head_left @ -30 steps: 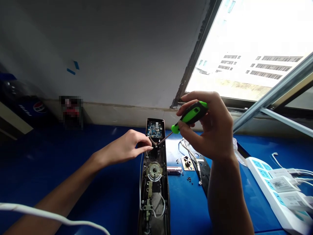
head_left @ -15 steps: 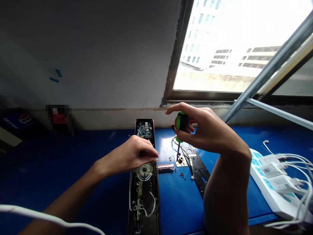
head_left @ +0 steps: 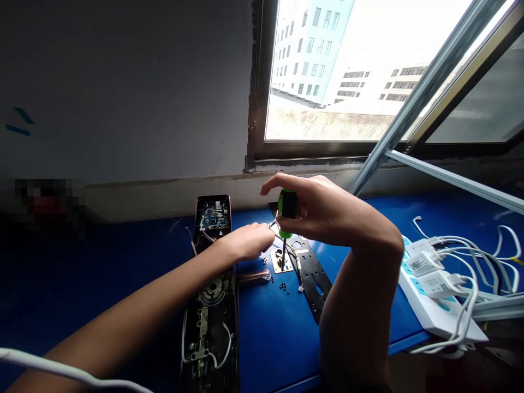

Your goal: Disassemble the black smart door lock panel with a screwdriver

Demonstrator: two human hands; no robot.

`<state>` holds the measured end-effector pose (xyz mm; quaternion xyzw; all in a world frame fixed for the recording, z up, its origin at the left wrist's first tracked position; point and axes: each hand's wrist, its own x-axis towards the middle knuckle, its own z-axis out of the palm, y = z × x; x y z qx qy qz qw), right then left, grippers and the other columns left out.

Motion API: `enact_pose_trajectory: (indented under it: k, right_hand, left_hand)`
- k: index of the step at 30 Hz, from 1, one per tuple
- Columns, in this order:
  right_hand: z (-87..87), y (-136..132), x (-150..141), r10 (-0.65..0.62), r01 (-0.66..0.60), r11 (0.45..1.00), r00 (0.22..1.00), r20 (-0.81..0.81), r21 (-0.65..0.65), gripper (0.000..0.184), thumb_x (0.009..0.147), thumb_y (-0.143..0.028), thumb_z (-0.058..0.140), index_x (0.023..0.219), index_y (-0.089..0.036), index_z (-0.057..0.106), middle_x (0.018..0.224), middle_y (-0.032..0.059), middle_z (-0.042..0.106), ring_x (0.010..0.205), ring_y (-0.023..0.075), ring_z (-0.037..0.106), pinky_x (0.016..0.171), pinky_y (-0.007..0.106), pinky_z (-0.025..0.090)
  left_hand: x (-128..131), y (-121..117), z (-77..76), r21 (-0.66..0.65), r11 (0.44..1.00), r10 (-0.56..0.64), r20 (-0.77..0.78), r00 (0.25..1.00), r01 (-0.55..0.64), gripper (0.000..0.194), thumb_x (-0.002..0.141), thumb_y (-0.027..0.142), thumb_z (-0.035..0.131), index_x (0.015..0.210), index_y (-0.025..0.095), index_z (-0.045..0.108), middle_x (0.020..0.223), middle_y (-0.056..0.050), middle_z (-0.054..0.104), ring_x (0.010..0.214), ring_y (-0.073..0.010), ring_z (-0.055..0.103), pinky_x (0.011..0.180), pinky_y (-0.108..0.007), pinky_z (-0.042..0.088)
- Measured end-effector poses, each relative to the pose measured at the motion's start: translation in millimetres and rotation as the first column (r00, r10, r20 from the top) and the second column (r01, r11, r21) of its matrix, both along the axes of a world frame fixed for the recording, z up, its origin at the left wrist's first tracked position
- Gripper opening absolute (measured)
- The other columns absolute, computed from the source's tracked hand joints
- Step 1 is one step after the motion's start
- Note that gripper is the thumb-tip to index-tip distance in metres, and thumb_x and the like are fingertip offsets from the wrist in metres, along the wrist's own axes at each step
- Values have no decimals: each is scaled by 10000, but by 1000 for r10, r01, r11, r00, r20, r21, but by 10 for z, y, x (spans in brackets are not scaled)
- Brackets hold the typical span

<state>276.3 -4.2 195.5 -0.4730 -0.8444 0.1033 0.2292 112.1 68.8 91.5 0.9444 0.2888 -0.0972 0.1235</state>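
My right hand (head_left: 315, 210) grips a green and black screwdriver (head_left: 288, 210), held upright. Its shaft reaches down to a small square metal plate (head_left: 277, 267) with a round part on it; whether the tip touches cannot be made out. My left hand (head_left: 254, 241) has its fingers curled downward just above a few tiny screws (head_left: 265, 261); what its fingertips hold, if anything, is hidden. Under my left forearm stretches a long opened black lock housing (head_left: 210, 338) with a circuit board (head_left: 213, 216) at its far end and a round mechanism midway.
A reddish-brown wrapped bar (head_left: 251, 278) and several dark screws (head_left: 283, 286) lie between housing and plate. Beyond them is a black perforated strip (head_left: 313, 278) with a white cable (head_left: 292, 252). Right: a white power strip (head_left: 429, 311) with chargers, and a metal bar (head_left: 409, 109) before the window.
My left hand has moved from over the housing toward the tiny screws beside the plate. My right hand keeps the screwdriver over the plate. The whole view has shifted, so things appear farther left.
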Motion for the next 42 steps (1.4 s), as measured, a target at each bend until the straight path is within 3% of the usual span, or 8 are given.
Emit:
enact_pose_trajectory:
  k: [10,17,23,29,32,34,37,42]
  right_hand:
    - [11,6,60,11,-12,999,1000,-25,-37,463,768,-142,694,1217,-249,649,828,-17,672,654,116,571,574,237,451]
    - [13,-23,71,-21,21,999,1000,-19,-26,477,770,-130,676,1228,-260,647,860,-11,669,663,111,552,586,239,437]
    - [41,-37,59,6,-7,996,1000,-9,-89,428,814,-185,675,1234,-248,624,830,-21,661,666,110,570,584,233,438]
    - [21,-24,44,-6,6,995,1000,3,-103,435,843,-206,671,1269,-265,609,806,-26,658,674,119,586,608,249,453]
    - [14,-13,15,-24,23,995,1000,-7,-100,413,858,-225,675,1262,-276,609,766,-35,655,659,124,601,607,255,469]
    - [13,-8,-16,-32,31,995,999,-8,-95,389,867,-232,678,1248,-279,615,767,-33,665,666,129,617,615,259,484]
    - [12,-5,-67,-34,32,994,999,-11,-103,375,874,-234,688,1238,-286,615,771,-32,683,680,134,640,624,259,506]
    - [-13,32,-148,-27,27,990,1000,1,-136,381,892,-257,695,1259,-301,605,814,-27,713,672,129,656,624,254,536]
  left_hand:
    - [81,70,-147,-53,998,-19,-21,1000,18,282,751,45,625,980,200,674,1017,-70,694,903,-237,662,597,-259,431]
    - [59,90,-183,-37,998,-45,6,999,46,273,736,28,612,941,196,676,994,-64,701,909,-237,656,648,-283,450]
    - [73,62,-171,0,999,-52,32,998,52,226,743,24,616,879,197,668,973,-44,692,837,-208,648,590,-262,419]
    - [-297,-196,42,113,993,23,156,987,-41,126,937,145,555,917,182,674,913,-62,705,818,-227,672,693,-326,499]
    - [-619,-435,37,221,963,51,409,911,-153,168,1001,224,547,1085,193,689,1130,-88,713,1087,-258,662,933,-406,548]
    - [-817,-575,-41,332,886,100,543,833,-323,261,974,307,617,1210,211,674,1396,-115,610,1407,-348,458,1120,-544,454]
    - [-1031,-700,-212,292,782,282,621,731,-551,618,904,474,698,1465,283,522,1634,-116,357,1553,-428,192,1165,-690,362]
    - [-1102,-799,-422,-3,790,498,586,639,-613,1008,825,624,727,1639,343,203,1739,-114,25,1564,-493,124,1138,-725,383]
